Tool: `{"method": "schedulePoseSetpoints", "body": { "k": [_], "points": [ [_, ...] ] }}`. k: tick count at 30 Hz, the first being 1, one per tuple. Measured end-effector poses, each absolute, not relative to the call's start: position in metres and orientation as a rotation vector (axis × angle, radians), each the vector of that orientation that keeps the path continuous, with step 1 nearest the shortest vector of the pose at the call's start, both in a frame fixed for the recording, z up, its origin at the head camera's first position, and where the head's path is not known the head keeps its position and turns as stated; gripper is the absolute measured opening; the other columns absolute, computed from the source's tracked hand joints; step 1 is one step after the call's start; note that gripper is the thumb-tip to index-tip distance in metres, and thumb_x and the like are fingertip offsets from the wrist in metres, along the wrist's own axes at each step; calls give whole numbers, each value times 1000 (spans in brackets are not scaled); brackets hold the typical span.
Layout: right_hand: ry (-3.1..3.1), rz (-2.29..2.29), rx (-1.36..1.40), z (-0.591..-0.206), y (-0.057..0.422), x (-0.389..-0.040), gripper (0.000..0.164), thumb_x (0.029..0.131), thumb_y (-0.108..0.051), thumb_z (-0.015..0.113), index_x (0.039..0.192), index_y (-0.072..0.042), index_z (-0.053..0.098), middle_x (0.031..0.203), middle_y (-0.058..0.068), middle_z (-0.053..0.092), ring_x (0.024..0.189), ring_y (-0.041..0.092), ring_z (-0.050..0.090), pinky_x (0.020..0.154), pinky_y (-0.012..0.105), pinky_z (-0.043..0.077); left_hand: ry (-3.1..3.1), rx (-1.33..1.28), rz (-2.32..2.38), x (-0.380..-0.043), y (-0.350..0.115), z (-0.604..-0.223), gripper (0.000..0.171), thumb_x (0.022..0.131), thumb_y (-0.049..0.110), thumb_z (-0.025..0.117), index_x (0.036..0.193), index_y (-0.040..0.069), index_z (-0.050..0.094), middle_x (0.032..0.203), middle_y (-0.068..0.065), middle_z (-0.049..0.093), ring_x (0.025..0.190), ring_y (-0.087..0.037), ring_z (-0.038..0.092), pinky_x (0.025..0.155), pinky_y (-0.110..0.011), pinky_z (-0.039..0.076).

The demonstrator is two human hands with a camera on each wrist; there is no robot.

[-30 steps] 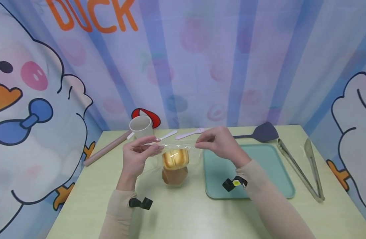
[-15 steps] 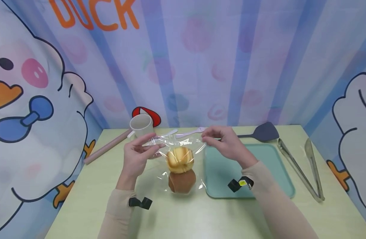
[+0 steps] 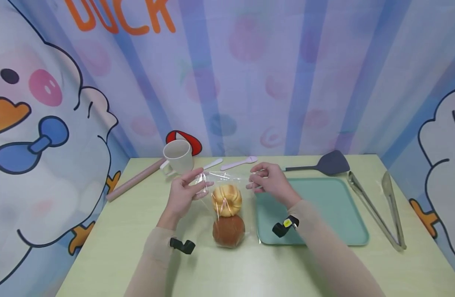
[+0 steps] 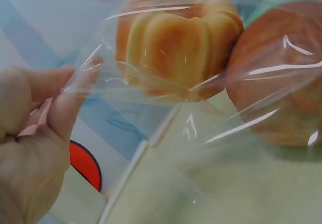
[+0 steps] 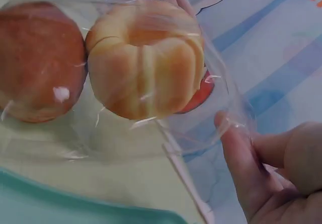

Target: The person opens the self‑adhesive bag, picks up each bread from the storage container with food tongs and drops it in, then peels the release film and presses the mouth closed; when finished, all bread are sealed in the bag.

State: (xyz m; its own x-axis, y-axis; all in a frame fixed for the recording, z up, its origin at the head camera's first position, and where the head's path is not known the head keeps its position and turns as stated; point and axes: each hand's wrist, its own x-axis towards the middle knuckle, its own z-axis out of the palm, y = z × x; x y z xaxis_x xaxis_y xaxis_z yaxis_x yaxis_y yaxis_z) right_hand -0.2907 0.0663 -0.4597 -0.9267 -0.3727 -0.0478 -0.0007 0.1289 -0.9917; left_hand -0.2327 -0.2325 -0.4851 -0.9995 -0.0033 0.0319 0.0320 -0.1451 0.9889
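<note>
My left hand (image 3: pixel 180 199) and right hand (image 3: pixel 273 184) pinch the upper corners of a clear plastic bag (image 3: pixel 225 178) over the table. Inside it, a ridged yellow bun (image 3: pixel 227 201) sits above a round brown bun (image 3: pixel 229 231). The left wrist view shows the thumb and a finger of the left hand (image 4: pixel 37 121) on the film, beside the yellow bun (image 4: pixel 176 48). From the right wrist, the right hand (image 5: pixel 276 168) grips the bag's opposite corner, with the brown bun (image 5: pixel 40 63) farther down the bag.
A green tray (image 3: pixel 312 235) lies at the right, partly under my right forearm. Beyond it are metal tongs (image 3: pixel 379 214) and a dark spatula (image 3: pixel 333 163). At the back left stand a white mug (image 3: pixel 178 157), a rolling pin (image 3: pixel 136 180) and a pale purple fork-like utensil (image 3: pixel 238 163).
The bag swings from tilted to hanging, bringing both buns lower and into fuller view. The right hand first moves right, then back left; the left hand shifts right, so the hands are closer together.
</note>
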Motion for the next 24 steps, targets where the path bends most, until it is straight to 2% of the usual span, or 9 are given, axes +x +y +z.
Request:
{"method": "schedulePoseSetpoints", "body": {
  "k": [5, 12, 16, 19, 24],
  "points": [
    [2124, -1871, -266, -480, 55, -294, 33, 104, 0, 62, 135, 4, 55, 107, 22, 65, 89, 22, 78, 71, 30, 64, -2153, 25, -2289, -241, -228, -502, 62, 99, 0, 69, 156, -3, 43, 156, -23, 48, 105, -17, 76, 86, -30, 62],
    [2201, -1757, -301, -491, 50, -291, 42, 104, -1, 60, 145, 3, 51, 123, 29, 64, 107, 35, 73, 84, 38, 64, -2344, -26, -2055, -243, -228, -507, 61, 99, 0, 67, 155, -4, 44, 156, -29, 44, 116, -33, 71, 92, -33, 61],
    [2298, -1633, -346, -494, 55, -291, 45, 106, -9, 60, 148, 2, 49, 126, 27, 66, 108, 34, 71, 87, 39, 63, -2464, -16, -1868, -244, -229, -508, 59, 100, 6, 65, 155, -3, 45, 156, -30, 46, 127, -42, 64, 100, -43, 58],
    [2412, -1519, -384, -495, 64, -291, 47, 106, -19, 62, 150, -3, 51, 131, 23, 66, 112, 34, 69, 88, 41, 62, -2537, -13, -1713, -244, -230, -507, 60, 100, 10, 67, 155, 1, 46, 159, -25, 44, 138, -47, 54, 109, -53, 51],
    [2576, -1386, -456, -493, 93, -289, 51, 108, -31, 59, 153, -10, 49, 145, 23, 59, 127, 41, 62, 100, 53, 56, -2606, -128, -1463, -244, -232, -500, 61, 101, 14, 69, 156, 3, 46, 164, -23, 38, 148, -46, 40, 114, -60, 44]
  ]
}}
